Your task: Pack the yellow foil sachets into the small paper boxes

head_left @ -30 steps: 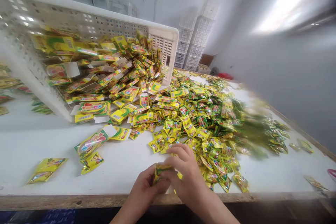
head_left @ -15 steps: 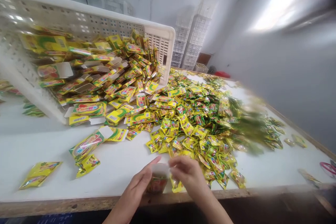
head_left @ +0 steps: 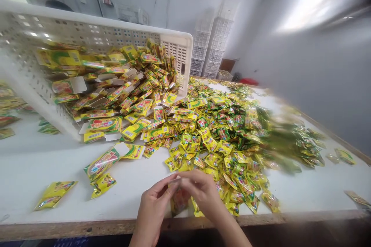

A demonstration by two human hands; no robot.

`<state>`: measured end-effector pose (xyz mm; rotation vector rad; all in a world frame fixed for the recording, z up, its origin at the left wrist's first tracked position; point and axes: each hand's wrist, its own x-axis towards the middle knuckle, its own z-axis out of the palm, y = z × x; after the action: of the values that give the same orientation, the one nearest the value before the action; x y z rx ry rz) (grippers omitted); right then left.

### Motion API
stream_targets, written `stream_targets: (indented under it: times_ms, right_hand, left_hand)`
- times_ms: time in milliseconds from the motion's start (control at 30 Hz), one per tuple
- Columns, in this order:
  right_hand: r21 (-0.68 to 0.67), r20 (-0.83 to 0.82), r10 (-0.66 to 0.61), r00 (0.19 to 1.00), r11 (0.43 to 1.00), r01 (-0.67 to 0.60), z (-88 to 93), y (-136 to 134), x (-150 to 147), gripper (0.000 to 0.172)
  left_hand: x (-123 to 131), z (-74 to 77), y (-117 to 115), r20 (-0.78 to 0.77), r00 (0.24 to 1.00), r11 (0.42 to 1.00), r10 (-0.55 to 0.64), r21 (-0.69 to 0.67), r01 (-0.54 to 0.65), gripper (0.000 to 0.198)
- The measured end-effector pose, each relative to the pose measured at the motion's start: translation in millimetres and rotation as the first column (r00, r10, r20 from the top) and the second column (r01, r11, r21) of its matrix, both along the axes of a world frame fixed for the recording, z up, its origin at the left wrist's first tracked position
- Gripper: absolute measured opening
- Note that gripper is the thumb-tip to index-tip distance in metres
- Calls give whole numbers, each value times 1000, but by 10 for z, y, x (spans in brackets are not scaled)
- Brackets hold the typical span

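My left hand (head_left: 153,206) and my right hand (head_left: 203,193) meet at the table's near edge, both pinched on one small yellow box (head_left: 178,198) held upright between them. Its white top flap sits under my fingertips. Just right of my hands spreads a big heap of yellow-green sachets (head_left: 228,135). A flat yellow carton (head_left: 102,162) and a loose sachet (head_left: 103,184) lie to the left of my hands.
A white plastic crate (head_left: 95,32) lies tipped on its side at the left, spilling flat yellow cartons (head_left: 116,92) onto the white table (head_left: 29,162). Another sachet (head_left: 54,194) lies near the front left. Stacked white crates (head_left: 213,46) stand by the far wall.
My hands drew back toward the table edge and turned the small box upright, with the fingertips now at its top flap. The view shifted slightly.
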<state>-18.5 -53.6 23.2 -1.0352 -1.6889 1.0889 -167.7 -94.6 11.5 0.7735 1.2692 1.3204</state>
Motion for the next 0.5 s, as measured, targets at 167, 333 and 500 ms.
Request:
stream_targets:
  times_ms: [167,333,500]
  right_hand:
    - [-246,-159,-15,987,969,-25,-151,71,-24,27]
    - [-255,-152,-29,988,967,-11,-194,47,25,26]
    - [29,-22,50,999,998,-49,-166,-34,170,11]
  left_hand:
    - [-78,-164,30,-196,980,998,17,57,-6,38]
    - [-97,-154,78,-343,938,972,-45,203,121,27]
    - [-181,-68,28,-426,901,909,-82,339,243,13]
